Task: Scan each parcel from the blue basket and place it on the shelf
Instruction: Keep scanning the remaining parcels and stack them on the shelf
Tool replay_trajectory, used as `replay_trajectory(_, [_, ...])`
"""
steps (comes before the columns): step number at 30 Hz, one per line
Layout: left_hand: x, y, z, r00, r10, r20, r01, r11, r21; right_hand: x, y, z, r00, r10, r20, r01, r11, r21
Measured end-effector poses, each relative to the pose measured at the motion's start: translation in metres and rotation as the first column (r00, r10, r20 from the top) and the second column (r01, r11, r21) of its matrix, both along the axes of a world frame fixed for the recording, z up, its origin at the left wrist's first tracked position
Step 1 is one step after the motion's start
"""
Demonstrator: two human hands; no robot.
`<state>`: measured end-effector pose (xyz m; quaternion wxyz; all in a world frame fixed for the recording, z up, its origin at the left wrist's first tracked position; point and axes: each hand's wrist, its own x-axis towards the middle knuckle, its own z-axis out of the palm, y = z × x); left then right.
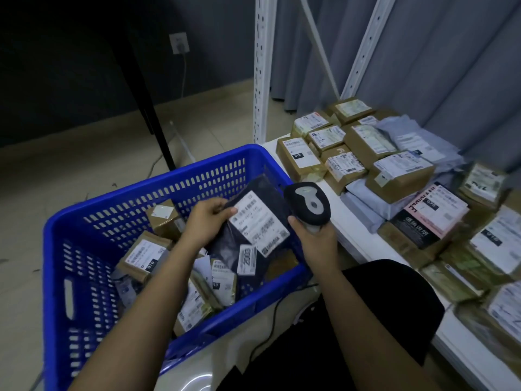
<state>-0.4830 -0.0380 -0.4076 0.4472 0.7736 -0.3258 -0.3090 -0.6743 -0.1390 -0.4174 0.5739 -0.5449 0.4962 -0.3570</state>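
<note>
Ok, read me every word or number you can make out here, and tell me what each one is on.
"2000": white tag on the dark mailer bag held by the left hand.
"010": black sticker on a brown box on the shelf.
"010": black sticker on a brown box in the blue basket.
Shipping-label print everywhere: too small and blurred to read.
</note>
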Motion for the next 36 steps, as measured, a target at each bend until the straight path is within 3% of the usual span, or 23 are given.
replay_trajectory(8, [0.06,-0.04,0.024,0.98,-0.198,0.035,0.188,0.963,0.193,-0.01,0.008,-0.005,0.944,0.311,-0.113,-0.311,0.95,0.025])
replay_trajectory(12, [0.073,-0.043,0.026,0.981,-0.193,0.028,0.181,0.953,0.243,-0.017,0.009,-0.001,0.918,0.356,-0.177,-0.37,0.928,-0.051])
replay_trajectory(20, [0.075,-0.042,0.029,0.987,-0.157,0.025,0.145,0.953,0.265,-0.018,0.002,0.003,0.959,0.235,-0.159,-0.256,0.959,-0.125])
replay_trajectory(27, [0.07,-0.043,0.034,0.992,-0.122,0.024,0.114,0.969,0.217,-0.018,0.002,0.002,0.959,0.231,-0.166,-0.253,0.959,-0.129])
replay_trajectory(32, [0.041,-0.062,0.047,0.994,-0.02,0.112,0.027,0.998,-0.062,-0.021,-0.011,0.019,0.999,-0.045,0.006,0.046,0.989,-0.138])
replay_trajectory(36, [-0.009,-0.098,0.063,0.998,-0.054,0.034,0.061,0.972,-0.229,-0.059,-0.051,0.046,0.963,-0.259,0.075,0.268,0.95,-0.161])
